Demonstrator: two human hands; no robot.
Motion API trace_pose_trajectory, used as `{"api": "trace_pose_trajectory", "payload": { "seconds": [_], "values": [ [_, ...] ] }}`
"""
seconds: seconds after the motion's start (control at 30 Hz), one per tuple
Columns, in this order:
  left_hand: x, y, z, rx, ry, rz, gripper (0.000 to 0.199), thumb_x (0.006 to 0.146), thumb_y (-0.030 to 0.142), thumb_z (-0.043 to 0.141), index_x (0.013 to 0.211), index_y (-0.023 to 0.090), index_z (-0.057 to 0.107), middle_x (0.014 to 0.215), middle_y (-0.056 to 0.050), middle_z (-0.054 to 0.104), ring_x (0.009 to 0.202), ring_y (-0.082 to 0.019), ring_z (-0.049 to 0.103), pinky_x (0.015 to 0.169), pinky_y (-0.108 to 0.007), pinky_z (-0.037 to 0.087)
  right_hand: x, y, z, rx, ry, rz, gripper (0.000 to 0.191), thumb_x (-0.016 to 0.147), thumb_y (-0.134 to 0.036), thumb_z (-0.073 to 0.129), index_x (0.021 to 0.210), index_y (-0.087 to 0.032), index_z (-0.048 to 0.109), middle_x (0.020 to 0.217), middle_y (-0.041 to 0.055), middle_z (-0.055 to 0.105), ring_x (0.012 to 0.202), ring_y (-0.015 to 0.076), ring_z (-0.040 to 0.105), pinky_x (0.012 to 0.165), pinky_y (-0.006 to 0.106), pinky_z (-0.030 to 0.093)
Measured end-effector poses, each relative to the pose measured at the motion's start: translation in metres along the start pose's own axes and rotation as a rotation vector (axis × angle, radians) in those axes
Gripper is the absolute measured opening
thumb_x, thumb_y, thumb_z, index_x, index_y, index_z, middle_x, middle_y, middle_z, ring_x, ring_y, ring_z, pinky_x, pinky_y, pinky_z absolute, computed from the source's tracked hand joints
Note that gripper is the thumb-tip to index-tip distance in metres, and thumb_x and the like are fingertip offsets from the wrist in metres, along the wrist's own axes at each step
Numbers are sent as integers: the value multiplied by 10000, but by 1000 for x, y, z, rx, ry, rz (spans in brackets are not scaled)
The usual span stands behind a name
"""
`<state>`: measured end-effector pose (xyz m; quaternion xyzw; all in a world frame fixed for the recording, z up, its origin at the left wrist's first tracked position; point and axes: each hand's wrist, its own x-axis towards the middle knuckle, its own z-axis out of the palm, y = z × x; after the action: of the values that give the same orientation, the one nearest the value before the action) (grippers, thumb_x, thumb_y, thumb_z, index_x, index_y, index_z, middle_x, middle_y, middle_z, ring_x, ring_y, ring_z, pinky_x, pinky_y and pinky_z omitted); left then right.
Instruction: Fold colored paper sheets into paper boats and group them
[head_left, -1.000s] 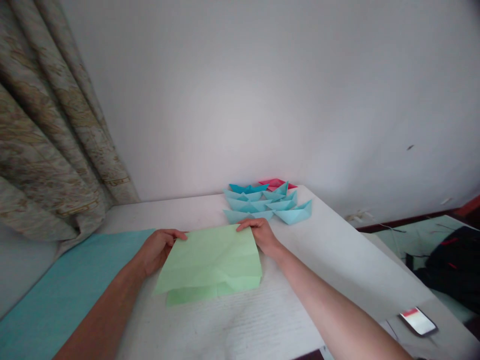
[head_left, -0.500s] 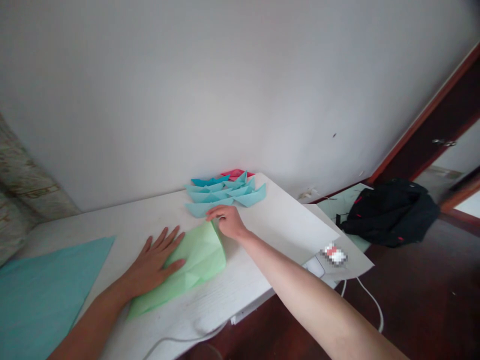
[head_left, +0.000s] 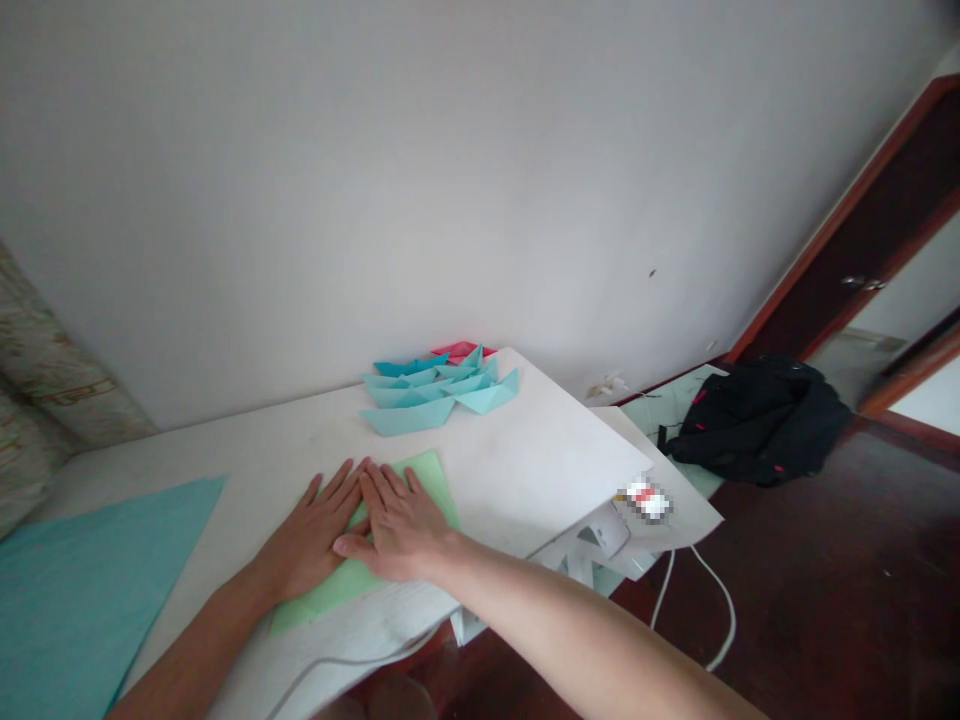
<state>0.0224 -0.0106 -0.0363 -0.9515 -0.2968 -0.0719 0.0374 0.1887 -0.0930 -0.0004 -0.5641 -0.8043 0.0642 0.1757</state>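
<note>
Both hands, left (head_left: 307, 545) and right (head_left: 405, 532), lie palm down, fingers loose and unclenched, on thin green paper (head_left: 431, 475) on a white table (head_left: 544, 445), seemingly pressing it flat. The next move seems to call for even pressure. Pointed, crisply creased blue paper boats (head_left: 409, 416) sit behind; a smooth blue sheet (head_left: 97, 575) lies left.

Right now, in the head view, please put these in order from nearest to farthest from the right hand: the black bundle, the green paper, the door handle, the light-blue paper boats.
From the right hand:
1. Green paper: directly under it.
2. Light-blue paper boats: just beyond the fingertips.
3. Black bundle: right, past the table.
4. Door handle: far right.
</note>
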Motion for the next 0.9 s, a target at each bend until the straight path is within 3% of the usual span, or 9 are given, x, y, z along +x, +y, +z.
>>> {"api": "trace_pose_trajectory", "payload": {
  "seconds": [0.27,0.43,0.53,0.6,0.67,0.77,0.9],
  "values": [
    [-13,-2,6,-5,46,-14,705,899,514,354,1464,242,31,1515,-35,215,1390,-275,192,1087,-475,197,-36,16,-18,-30,26,169,799,875,-630,276,1417,-43,257,1495,193,221,1387,310,151,1108,537,133],
    [-18,6,2,3,20,-5,791,857,580,394,1469,246,20,1521,-41,193,1392,-308,167,1088,-499,165,-52,5,-27,-46,21,240,712,902,-495,339,1417,-13,247,1493,202,211,1390,320,129,1117,543,90],
    [-20,10,-1,-6,11,15,778,859,572,392,1468,259,25,1521,-39,197,1391,-314,167,1088,-510,164,-46,-9,-27,-107,9,311,650,894,-365,394,1365,75,308,1466,267,220,1387,369,64,1108,575,25],
    [-21,10,-2,-19,9,45,768,857,566,397,1467,268,38,1520,-43,201,1390,-312,173,1086,-506,183,-38,-15,-22,-89,23,193,627,903,-355,376,1378,48,299,1480,236,214,1396,338,53,1117,556,57],
    [-23,9,-1,-33,11,67,762,858,554,402,1466,262,48,1518,-56,208,1389,-307,183,1083,-496,207,-28,-15,-14,-7,-12,75,680,905,-436,355,1409,8,248,1483,206,241,1394,311,119,1112,521,168],
    [-25,6,0,-61,22,43,706,883,506,382,1468,239,91,1507,-68,252,1380,-283,228,1086,-471,228,-18,-4,-5,27,-63,39,725,910,-512,304,1418,-2,223,1488,202,230,1390,300,147,1108,537,159],
    [-12,1,-7,-126,83,-73,516,919,413,331,1409,255,354,1452,-55,397,1305,-235,377,1050,-417,307,-5,8,-7,-26,-79,-10,731,912,-515,294,1398,31,252,1467,234,265,1371,321,189,1087,529,197]
  ]
}}
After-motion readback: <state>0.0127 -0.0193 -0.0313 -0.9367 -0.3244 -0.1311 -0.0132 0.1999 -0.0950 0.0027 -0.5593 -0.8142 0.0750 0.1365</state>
